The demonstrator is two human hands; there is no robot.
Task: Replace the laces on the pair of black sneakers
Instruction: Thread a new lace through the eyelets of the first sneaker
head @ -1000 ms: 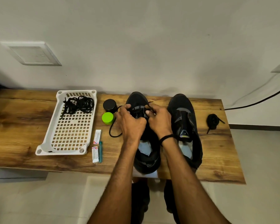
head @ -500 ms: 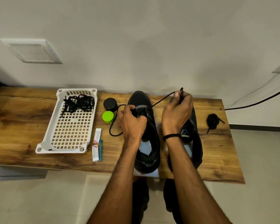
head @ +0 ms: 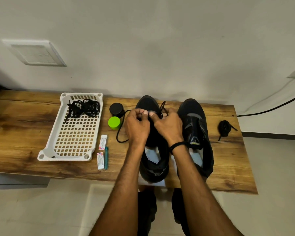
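left sneaker: black, frame centre on table, toe away | lace loops left | right hand back from its raised pull, beside left hand | both pinch lace, fingers curled

A pale wall backs a wooden table. A white panel sits far left on the wall, and a black cable hangs right. Pale floor lies near.
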